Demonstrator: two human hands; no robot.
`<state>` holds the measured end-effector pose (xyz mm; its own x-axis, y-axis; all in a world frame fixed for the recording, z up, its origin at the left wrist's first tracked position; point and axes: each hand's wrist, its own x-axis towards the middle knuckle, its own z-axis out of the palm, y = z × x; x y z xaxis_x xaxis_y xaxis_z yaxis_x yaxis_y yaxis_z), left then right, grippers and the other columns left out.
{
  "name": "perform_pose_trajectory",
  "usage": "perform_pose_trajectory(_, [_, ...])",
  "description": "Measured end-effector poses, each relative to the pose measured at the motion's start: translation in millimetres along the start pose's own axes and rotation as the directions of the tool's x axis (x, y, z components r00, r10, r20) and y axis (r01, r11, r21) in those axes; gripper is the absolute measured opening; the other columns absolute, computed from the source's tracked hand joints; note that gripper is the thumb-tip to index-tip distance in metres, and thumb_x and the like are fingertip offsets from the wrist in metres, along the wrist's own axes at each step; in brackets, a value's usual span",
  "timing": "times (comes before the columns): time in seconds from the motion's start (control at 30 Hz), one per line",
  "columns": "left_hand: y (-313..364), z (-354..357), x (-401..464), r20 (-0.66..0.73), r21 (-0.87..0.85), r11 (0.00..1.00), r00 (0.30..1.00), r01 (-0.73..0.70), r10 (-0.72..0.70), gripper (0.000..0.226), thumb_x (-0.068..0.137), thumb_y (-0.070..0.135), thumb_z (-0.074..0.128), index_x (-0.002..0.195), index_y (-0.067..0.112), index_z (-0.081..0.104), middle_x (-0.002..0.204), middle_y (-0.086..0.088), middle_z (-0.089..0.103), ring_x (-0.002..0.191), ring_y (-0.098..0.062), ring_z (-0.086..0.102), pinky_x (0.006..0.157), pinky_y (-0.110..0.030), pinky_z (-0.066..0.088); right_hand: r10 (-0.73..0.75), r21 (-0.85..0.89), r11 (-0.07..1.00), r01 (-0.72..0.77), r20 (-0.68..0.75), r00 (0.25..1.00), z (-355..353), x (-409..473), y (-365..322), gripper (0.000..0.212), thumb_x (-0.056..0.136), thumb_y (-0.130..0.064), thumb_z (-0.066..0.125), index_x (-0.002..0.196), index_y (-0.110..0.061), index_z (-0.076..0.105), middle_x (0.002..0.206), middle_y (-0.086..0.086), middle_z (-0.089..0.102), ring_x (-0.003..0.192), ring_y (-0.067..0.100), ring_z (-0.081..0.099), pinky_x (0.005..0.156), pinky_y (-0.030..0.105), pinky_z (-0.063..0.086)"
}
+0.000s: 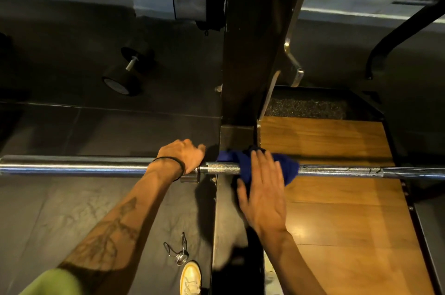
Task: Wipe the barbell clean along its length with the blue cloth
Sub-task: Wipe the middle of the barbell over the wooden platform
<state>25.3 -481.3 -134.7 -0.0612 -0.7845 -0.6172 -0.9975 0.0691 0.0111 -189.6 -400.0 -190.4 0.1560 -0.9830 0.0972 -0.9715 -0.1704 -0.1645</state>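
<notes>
Head view, looking down over my two forearms. My right hand [261, 188] lies flat, its fingers [265, 162] straight and pressing the blue cloth [286, 169] onto the barbell [337, 171]; the thumb runs along the near side of the cloth, so this is a press and not a grasp. The cloth drapes over the top of the bar, on the knurled stretch just right of the rack upright [243, 58], which I judge lets the palm slide it along the shaft. My left hand [184, 155] curls over the bar at the collar where the smooth sleeve begins, fingers wrapped out of sight behind it; I take this grip to be steadying the bar against rolling while the other hand wipes.

The barbell runs level across the whole picture from left edge to right edge, resting at the upright. Most of its length to the right of the cloth looks not yet covered, so I judge the wipe to be at an early stage on that side.

Counted: one barbell, one blue cloth, two hands. On the dark floor beyond lies one dumbbell [126, 70]. Near my one visible shoe [190, 278] lies one spring clip [179, 250]. A wooden platform [337, 198] sits beneath the right half of the bar.
</notes>
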Motion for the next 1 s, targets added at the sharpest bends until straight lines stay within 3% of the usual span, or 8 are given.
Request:
perform_pose_trajectory(0.1, [-1.0,-3.7,6.9,0.085,-0.066,0.998,0.996,0.009,-0.004,0.031,0.103,0.028,0.029,0.123,0.018,0.051,0.126,-0.019,0.054,0.109,-0.035,0.056,0.081,-0.037,0.043,0.182,0.083,0.980,-0.180,-0.011,0.983,-0.5,1.1,-29.9,0.080,0.091,-0.049,0.047,0.156,-0.005,0.034,0.160,0.015,0.038,0.154,0.032,0.023,0.126,0.048,0.012])
perform_pose_trajectory(0.23, [0.5,-0.6,12.0,0.088,-0.147,0.986,0.994,0.076,-0.063,0.034,0.104,0.031,0.030,0.126,0.017,0.051,0.131,-0.022,0.054,0.117,-0.038,0.056,0.091,-0.039,0.044,-0.191,0.018,0.982,0.190,0.103,0.976,9.5,-18.5,-73.3,0.098,0.087,-0.049,0.064,0.162,-0.010,0.013,0.170,0.013,0.012,0.157,0.031,0.004,0.126,0.050,0.007])
perform_pose_trajectory(0.37, [3.1,18.7,-7.3,-0.278,-0.384,0.918,0.935,0.103,-0.221,0.041,0.104,0.043,0.029,0.116,0.017,0.059,0.113,-0.014,0.063,0.107,-0.035,0.060,0.085,-0.040,0.046,-0.264,0.001,0.964,0.264,0.070,0.962,7.5,-17.8,-27.7,0.083,0.093,-0.037,0.056,0.163,-0.013,0.017,0.171,0.007,0.011,0.158,0.023,0.008,0.127,0.043,0.013])
perform_pose_trajectory(0.43, [2.8,31.5,-20.3,-0.497,-0.496,0.868,0.831,-0.035,-0.251,0.045,0.102,0.049,0.027,0.091,0.017,0.057,0.090,-0.004,0.057,0.086,-0.027,0.059,0.073,-0.038,0.046,-0.166,-0.070,0.983,0.169,0.045,0.985,2.9,-15.3,-1.8,0.077,0.096,-0.041,0.038,0.162,-0.009,0.016,0.170,0.011,0.013,0.157,0.026,0.011,0.124,0.046,0.017])
perform_pose_trajectory(0.53, [-8.3,51.8,-43.2,-0.641,-0.391,0.910,0.750,-0.137,-0.163,0.046,0.100,0.053,0.026,0.093,0.017,0.055,0.088,0.002,0.047,0.076,-0.017,0.049,0.069,-0.037,0.046,0.012,-0.074,0.997,-0.011,0.009,1.000,-1.8,-13.8,13.8,0.077,0.096,-0.043,0.036,0.161,-0.005,0.019,0.168,0.014,0.019,0.157,0.028,0.014,0.124,0.047,0.018])
perform_pose_trajectory(0.67, [-27.2,84.5,-73.1,-0.642,-0.261,0.953,0.765,-0.155,-0.052,0.057,0.098,0.055,0.032,0.128,0.012,0.054,0.119,-0.007,0.057,0.115,-0.026,0.053,0.110,-0.043,0.034,0.182,0.051,0.981,-0.185,0.045,0.982,-2.9,-17.8,-37.0,0.089,0.092,-0.046,0.052,0.161,-0.005,0.013,0.169,0.015,0.013,0.157,0.032,0.006,0.127,0.051,0.011])
perform_pose_trajectory(0.83, [-19.4,88.5,-76.2,-0.590,-0.170,0.972,0.807,-0.165,0.034,0.074,0.092,0.059,0.042,0.150,0.013,0.033,0.148,-0.011,0.042,0.142,-0.027,0.034,0.122,-0.045,0.010,-0.255,-0.002,0.967,0.256,0.088,0.963,0.0,-29.4,-46.8,0.106,0.079,-0.036,0.079,0.162,-0.012,0.017,0.170,0.010,0.011,0.157,0.027,0.012,0.127,0.047,0.014])
perform_pose_trajectory(1.0, [7.6,80.8,-67.9,-0.576,-0.068,0.984,0.812,-0.166,0.098,0.062,0.081,0.042,0.070,0.137,0.027,0.050,0.142,-0.014,0.047,0.133,-0.036,0.044,0.116,-0.053,0.025,0.182,-0.106,0.979,-0.175,0.059,0.982,-11.6,-17.7,-2.1,0.109,0.080,-0.038,0.077,0.161,-0.003,0.013,0.169,0.019,0.008,0.157,0.035,0.008,0.124,0.051,0.013])
